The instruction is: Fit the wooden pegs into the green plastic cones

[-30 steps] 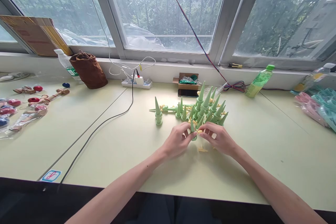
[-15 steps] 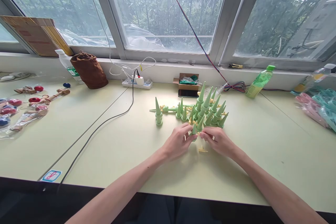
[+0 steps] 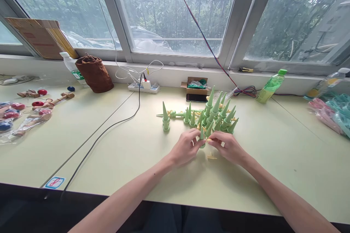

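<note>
My left hand pinches a small green cone piece upright, just in front of a dense group of green cone pieces. Close to its right side, my right hand has its fingertips closed on a tiny yellow piece. A flat yellow piece lies on the table below the two hands. To the left of the group, one tall green cone stands apart.
Behind the cones are a black phone and an open cardboard box. A green bottle stands at right. A black cable, brown pouch and wrapped wooden toys are on the left.
The view has shifted very slightly. Both hands keep nearly the same place and grip, with the right fingertips and the tiny yellow piece still beside the green cone.
</note>
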`<state>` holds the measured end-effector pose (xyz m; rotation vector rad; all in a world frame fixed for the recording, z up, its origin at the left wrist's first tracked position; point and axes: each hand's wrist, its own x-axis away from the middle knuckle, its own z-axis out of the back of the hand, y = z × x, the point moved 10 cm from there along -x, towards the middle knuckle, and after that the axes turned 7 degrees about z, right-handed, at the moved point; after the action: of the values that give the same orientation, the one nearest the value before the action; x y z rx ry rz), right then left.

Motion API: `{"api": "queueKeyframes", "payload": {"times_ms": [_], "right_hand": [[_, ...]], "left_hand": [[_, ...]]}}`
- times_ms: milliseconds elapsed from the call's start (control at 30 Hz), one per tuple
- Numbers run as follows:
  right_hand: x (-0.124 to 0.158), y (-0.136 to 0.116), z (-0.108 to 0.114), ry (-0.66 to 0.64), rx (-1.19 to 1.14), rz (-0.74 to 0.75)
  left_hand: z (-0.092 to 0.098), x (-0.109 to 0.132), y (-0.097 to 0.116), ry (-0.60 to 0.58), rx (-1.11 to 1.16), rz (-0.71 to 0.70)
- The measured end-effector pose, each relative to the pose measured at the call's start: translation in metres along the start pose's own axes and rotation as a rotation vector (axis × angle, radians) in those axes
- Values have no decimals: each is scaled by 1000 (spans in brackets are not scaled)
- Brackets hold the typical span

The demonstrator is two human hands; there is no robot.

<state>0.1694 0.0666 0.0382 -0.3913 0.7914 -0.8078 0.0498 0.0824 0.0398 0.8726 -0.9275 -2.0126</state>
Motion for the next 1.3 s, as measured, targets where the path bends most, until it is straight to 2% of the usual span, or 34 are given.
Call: {"api": "queueKeyframes", "payload": {"times_ms": [200, 400, 600, 1000, 1300], "right_hand": [[0, -2, -4, -53, 68, 33], [0, 4, 1, 14, 27, -36], [-1, 0, 3, 48, -11, -18], [0, -2, -4, -42, 71, 35], [1, 3, -7, -62, 77, 29]], "left_hand": [[-1, 1, 4, -22, 0, -29], [2, 0, 1, 22, 2, 7], [4, -1, 0, 36, 4, 6], [1, 2, 8, -5, -29, -76], [-1, 3, 6, -13, -63, -96]]}}
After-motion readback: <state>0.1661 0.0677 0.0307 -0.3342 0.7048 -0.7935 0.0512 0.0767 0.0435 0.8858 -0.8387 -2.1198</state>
